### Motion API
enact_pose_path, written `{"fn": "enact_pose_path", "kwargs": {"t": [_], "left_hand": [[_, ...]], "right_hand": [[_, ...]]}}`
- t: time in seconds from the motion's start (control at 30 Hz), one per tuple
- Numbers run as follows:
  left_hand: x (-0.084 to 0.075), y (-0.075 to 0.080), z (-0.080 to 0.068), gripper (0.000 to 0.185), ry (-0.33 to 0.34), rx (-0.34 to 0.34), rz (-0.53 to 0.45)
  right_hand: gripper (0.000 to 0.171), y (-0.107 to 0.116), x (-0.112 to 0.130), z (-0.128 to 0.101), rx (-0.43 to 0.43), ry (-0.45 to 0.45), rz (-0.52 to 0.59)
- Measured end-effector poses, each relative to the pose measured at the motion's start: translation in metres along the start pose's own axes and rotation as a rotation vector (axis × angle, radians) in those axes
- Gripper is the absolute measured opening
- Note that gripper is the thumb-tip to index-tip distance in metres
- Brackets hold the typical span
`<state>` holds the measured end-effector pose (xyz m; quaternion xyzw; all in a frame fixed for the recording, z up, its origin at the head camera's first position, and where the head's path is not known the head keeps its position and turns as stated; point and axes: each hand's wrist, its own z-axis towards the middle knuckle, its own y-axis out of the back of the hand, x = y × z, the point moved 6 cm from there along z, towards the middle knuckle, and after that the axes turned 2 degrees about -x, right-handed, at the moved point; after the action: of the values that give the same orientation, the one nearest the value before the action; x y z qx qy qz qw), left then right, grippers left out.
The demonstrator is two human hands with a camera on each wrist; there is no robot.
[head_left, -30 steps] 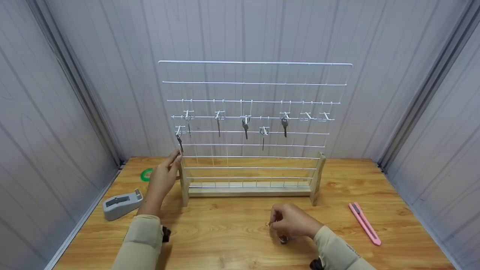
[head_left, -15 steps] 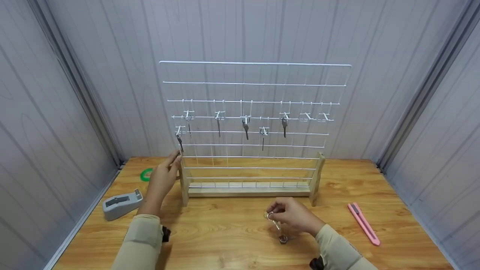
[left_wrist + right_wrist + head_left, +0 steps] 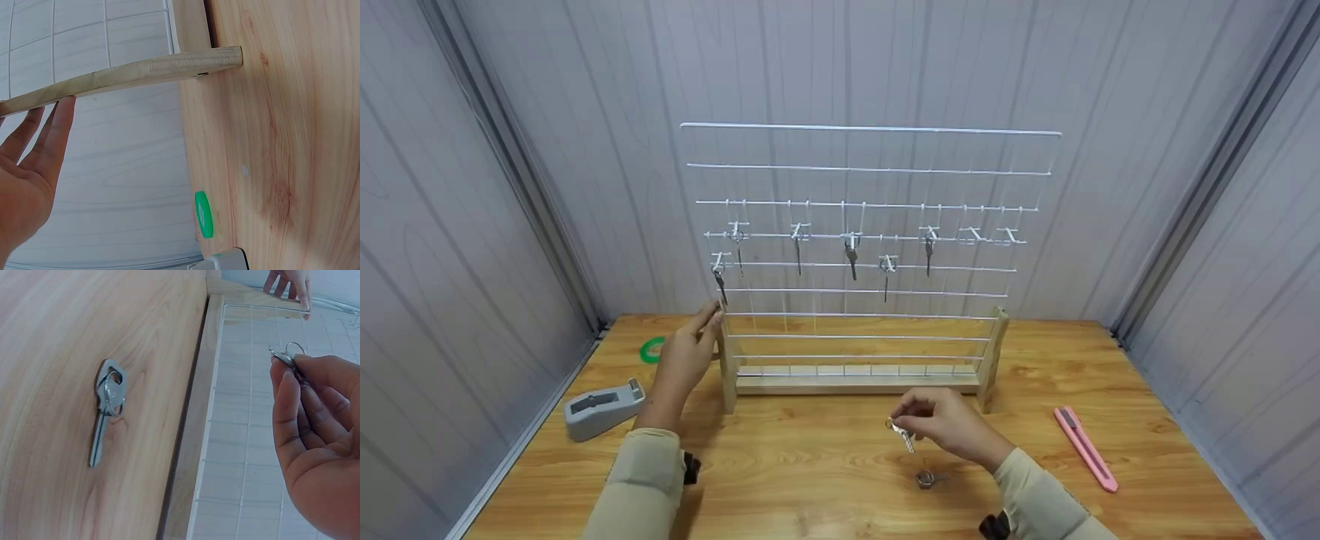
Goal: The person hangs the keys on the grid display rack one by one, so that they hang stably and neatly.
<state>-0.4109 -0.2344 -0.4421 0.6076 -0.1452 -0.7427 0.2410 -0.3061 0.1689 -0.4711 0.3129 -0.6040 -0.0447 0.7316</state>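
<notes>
While the left hand rests with straight fingers against the left wooden post of the wire rack, the right hand pinches a key by its ring, lifted just above the tabletop in front of the rack's base. A second key lies flat on the tabletop nearer the front edge. Toward the left edge sit a grey tape dispenser and a green tape roll; a pink utility knife lies toward the right edge.

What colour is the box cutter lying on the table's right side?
Pink; the box cutter shows best in the head view.
</notes>
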Motion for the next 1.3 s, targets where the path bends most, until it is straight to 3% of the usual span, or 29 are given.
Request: {"fn": "enact_pose_path", "kwargs": {"t": [0.33,0.87,1.1,1.3], "left_hand": [[0.003,0.000,0.001,0.059,-0.013,-0.001,0.005],[0.001,0.002,0.001,0.058,-0.010,-0.014,0.010],[0.000,0.003,0.002,0.055,-0.054,-0.046,0.073],[0.000,0.002,0.003,0.056,-0.042,-0.039,0.036]], "right_hand": [[0.019,0.012,0.020,-0.004,-0.058,0.063,0.074],[0.018,0.071,0.065,-0.008,-0.345,0.155,0.125],[0.014,0.090,0.080,-0.009,-0.427,0.172,0.203],[0.016,0.107,0.095,-0.010,-0.499,0.171,0.188]]}}
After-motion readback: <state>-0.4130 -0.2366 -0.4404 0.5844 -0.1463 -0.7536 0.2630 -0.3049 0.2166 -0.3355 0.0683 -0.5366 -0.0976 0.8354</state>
